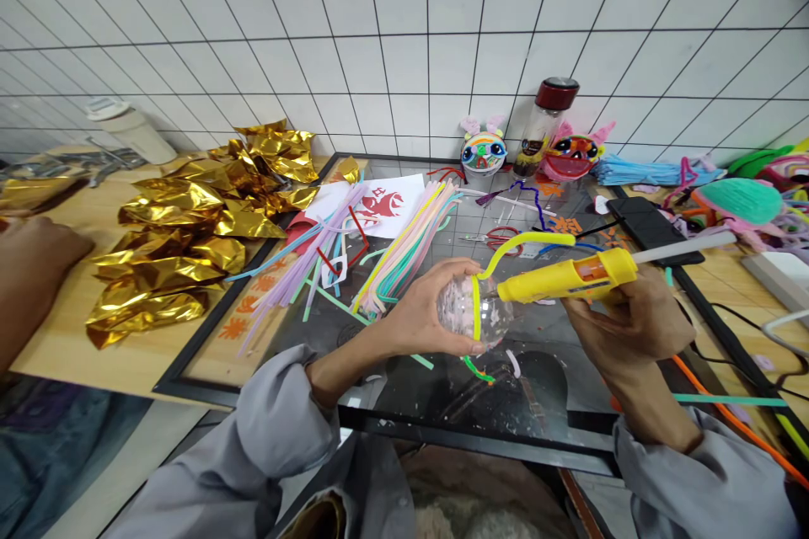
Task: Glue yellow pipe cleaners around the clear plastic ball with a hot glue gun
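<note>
My left hand point(420, 307) is wrapped round a clear plastic ball point(496, 322) just above the dark work surface. A yellow pipe cleaner point(477, 312) runs round the ball's middle, and its free end arcs up and to the right. My right hand point(638, 324) grips a yellow hot glue gun point(569, 276), with a whitish glue stick point(686, 248) sticking out of its back. The gun's nozzle points left, at or very near the ball's right side; exact contact I cannot tell.
Bundled pastel pipe cleaners point(404, 248) lie beyond my left hand, near red scissors point(499, 240). Crumpled gold foil point(208, 219) covers the left side, beside another person's hand point(44, 257). Two decorated animal heads flank a glass bottle point(543, 126) by the wall. A black phone point(654, 227) lies right.
</note>
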